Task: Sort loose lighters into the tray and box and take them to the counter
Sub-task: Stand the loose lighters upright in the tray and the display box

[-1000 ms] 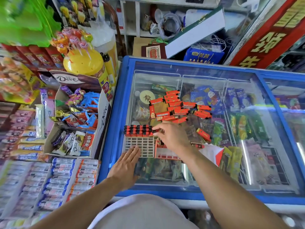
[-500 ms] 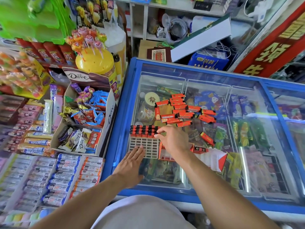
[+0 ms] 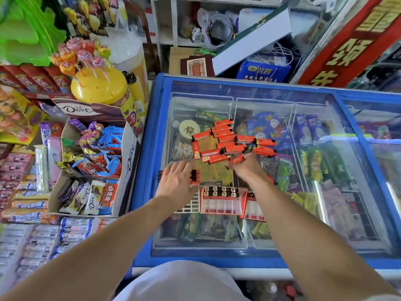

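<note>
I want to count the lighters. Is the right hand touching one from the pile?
Touching. The head view shows the right hand with its fingertips laid on an orange lighter at the near edge of the loose pile; no gap shows.

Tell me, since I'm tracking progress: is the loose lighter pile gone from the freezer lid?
No, many orange lighters lie scattered on the freezer lid.

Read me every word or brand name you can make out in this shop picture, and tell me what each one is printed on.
"Dove": brown lid flap of the chocolate display box.
"Dove": white side wall of that box.
"Dove": white wrapped bar at the box's front.
Red banner: large yellow Chinese characters, partly cut off.
Blue bag: Chinese characters, too blurred.
Loose lighters and freezer packets: print too small.
</note>
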Tool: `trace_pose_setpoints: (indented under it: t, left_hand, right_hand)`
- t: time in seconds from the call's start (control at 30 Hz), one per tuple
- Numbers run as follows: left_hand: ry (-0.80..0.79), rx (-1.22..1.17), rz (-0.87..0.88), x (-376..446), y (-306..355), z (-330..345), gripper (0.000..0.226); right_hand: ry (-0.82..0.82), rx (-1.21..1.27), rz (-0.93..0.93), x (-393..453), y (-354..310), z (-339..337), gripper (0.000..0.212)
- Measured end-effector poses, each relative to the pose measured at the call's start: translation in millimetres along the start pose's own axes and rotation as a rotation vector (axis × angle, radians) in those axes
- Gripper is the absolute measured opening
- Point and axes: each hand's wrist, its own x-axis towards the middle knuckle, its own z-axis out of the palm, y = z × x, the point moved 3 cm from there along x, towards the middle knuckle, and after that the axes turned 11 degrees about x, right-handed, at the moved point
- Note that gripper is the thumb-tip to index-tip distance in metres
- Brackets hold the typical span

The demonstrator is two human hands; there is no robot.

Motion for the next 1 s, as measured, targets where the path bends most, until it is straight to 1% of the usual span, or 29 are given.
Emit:
trace_pose_setpoints:
  t: [0.03, 0.07, 0.13, 0.23, 0.33, 0.4, 0.5, 0.57, 0.63, 0.67, 0.73, 0.8, 0.83, 0.9, 1.0]
  left_hand:
    - [-0.052, 0.043, 0.009, 4, -3, 5, 0.071]
    - [-0.081, 0.081, 0.026, 7, -7, 9, 0.068]
    - [-0.071, 0.114, 0.04, 8, -12, 16, 0.057]
    - [-0.028, 0.088, 0.034, 7, -10, 17, 0.045]
    - [-0.017, 0.073, 0.028, 7, -8, 15, 0.042]
    - [-0.02, 0.07, 0.021, 8, -8, 15, 0.042]
    - [-0.045, 0.055, 0.016, 9, -8, 12, 0.049]
    - [-0.083, 0.055, 0.024, 8, -8, 12, 0.065]
    - [-0.072, 0.048, 0.057, 6, -6, 8, 0.079]
    - [-0.037, 0.04, 0.083, 5, -3, 5, 0.08]
    - [0.034, 0.036, 0.164, 1, 8, -2, 0.075]
    - [0.049, 0.044, 0.248, -8, 25, -7, 0.068]
    - [0.031, 0.047, 0.285, -13, 35, -6, 0.068]
    - [-0.051, 0.076, 0.366, -23, 55, 1, 0.07]
    - [-0.195, 0.202, 0.423, -34, 76, 17, 0.082]
  right_hand:
    - [0.028, -0.026, 0.03, 1, -2, 1, 0.089]
    - [0.061, -0.08, 0.047, 4, -3, 1, 0.096]
    - [0.113, -0.178, 0.069, 0, -10, -1, 0.092]
    - [0.127, -0.175, 0.054, 6, -10, -2, 0.084]
    - [0.1, -0.207, 0.028, 16, -2, 1, 0.084]
    - [0.079, -0.252, -0.004, 18, -3, 1, 0.077]
    - [0.005, -0.257, -0.028, 18, -3, -2, 0.065]
    - [-0.054, -0.214, -0.023, 16, -2, -8, 0.063]
    - [-0.07, -0.122, -0.053, 6, -1, -19, 0.054]
    - [-0.06, -0.071, -0.097, -2, -1, -26, 0.047]
    - [-0.037, -0.013, -0.192, -22, 0, -40, 0.034]
    - [-0.044, 0.071, -0.245, -43, 5, -50, 0.025]
    - [-0.048, 0.11, -0.258, -54, 8, -53, 0.023]
    - [-0.026, 0.135, -0.283, -74, 15, -57, 0.028]
    - [0.015, 0.145, -0.349, -99, 28, -60, 0.046]
